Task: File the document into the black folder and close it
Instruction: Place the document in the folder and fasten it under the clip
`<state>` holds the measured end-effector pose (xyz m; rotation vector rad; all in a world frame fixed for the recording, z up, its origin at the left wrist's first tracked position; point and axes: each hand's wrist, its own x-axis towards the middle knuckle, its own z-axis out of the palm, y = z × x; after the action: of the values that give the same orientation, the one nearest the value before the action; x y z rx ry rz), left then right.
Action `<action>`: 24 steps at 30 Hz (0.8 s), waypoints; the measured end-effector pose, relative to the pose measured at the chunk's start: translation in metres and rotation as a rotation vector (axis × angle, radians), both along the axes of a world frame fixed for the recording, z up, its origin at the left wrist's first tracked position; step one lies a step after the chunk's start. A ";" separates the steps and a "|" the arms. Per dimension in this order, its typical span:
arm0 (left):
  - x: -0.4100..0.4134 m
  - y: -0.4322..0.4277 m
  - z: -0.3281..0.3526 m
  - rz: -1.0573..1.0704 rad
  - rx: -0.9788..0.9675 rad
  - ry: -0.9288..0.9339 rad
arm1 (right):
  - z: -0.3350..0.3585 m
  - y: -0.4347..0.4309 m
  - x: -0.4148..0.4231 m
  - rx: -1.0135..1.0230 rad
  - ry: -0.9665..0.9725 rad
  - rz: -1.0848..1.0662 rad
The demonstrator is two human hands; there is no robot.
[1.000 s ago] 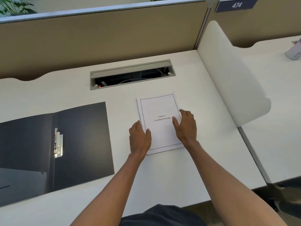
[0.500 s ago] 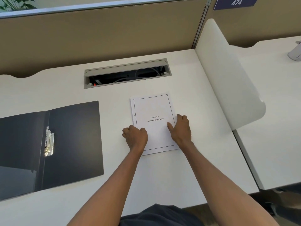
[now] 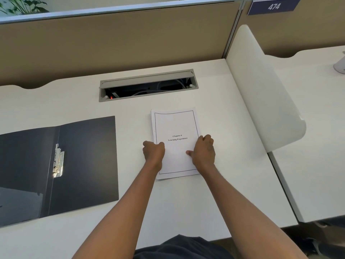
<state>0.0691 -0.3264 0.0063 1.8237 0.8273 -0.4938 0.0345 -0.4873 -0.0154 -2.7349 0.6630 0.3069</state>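
Note:
A white document, a thin stack of sheets with a framed title page, lies flat in the middle of the white desk. My left hand curls over its left edge and my right hand curls over its right edge, thumb resting on the page. Both grip the stack at its lower half. The black folder lies open to the left, with a metal clip along its spine. It is apart from the document and both hands.
An open cable tray is set into the desk behind the document. A white curved divider stands on the right, a beige partition wall at the back. A neighbouring desk lies beyond the divider.
Both hands went from lying flat on the page to curling around the document's side edges. The view shifted slightly; the document stays on the desk.

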 end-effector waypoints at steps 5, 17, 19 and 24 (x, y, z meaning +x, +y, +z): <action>0.007 0.022 -0.012 0.025 -0.108 -0.065 | -0.004 0.001 -0.002 -0.030 -0.007 0.001; 0.007 0.056 -0.014 0.077 -0.379 -0.029 | 0.001 0.002 -0.004 -0.050 -0.017 0.028; 0.006 0.057 -0.016 0.090 -0.382 -0.037 | 0.003 0.000 -0.005 -0.020 -0.019 0.017; 0.001 0.063 -0.021 0.093 -0.421 -0.055 | 0.008 -0.014 -0.007 0.260 -0.106 -0.100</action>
<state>0.0705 -0.2631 -0.0148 1.3992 0.7060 -0.5125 0.0276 -0.5009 -0.0070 -2.4434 0.6772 0.2067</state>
